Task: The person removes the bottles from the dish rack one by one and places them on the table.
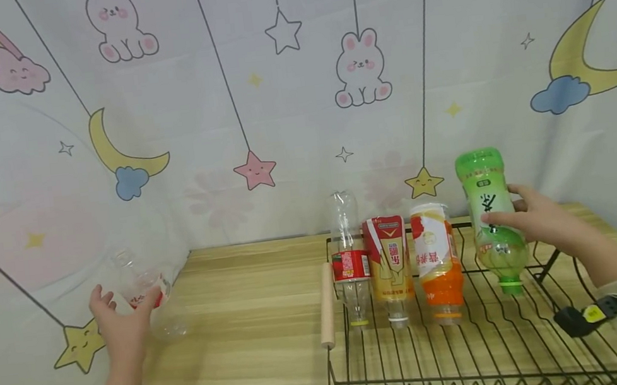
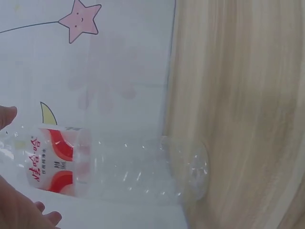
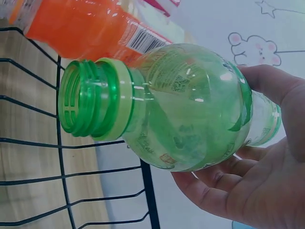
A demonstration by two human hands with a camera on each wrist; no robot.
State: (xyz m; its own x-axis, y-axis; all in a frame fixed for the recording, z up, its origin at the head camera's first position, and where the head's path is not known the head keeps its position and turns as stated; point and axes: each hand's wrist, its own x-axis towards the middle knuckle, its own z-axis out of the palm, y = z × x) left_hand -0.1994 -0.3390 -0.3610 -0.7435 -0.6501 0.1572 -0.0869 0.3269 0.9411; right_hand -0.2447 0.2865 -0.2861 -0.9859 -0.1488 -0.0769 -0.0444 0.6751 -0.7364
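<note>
On the left, a clear plastic bottle (image 1: 169,316) with a red-and-white label stands cap end up, its base on the wooden table. My left hand (image 1: 123,325) is beside it, thumb and fingers spread apart around the label height; the left wrist view shows a gap between the fingers (image 2: 47,214) and the bottle. On the right, my right hand (image 1: 531,218) grips a green drink bottle (image 1: 486,197) around its middle. That bottle is upside down, its uncapped green mouth (image 3: 76,98) pointing down over the black wire rack (image 1: 495,323).
Three upside-down bottles lean in a row in the rack: a clear one with a red label (image 1: 351,265), a red-and-yellow one (image 1: 389,259) and an orange-and-white one (image 1: 439,266). A wooden handle (image 1: 327,308) lines the rack's left side. A patterned curtain (image 1: 300,117) hangs behind.
</note>
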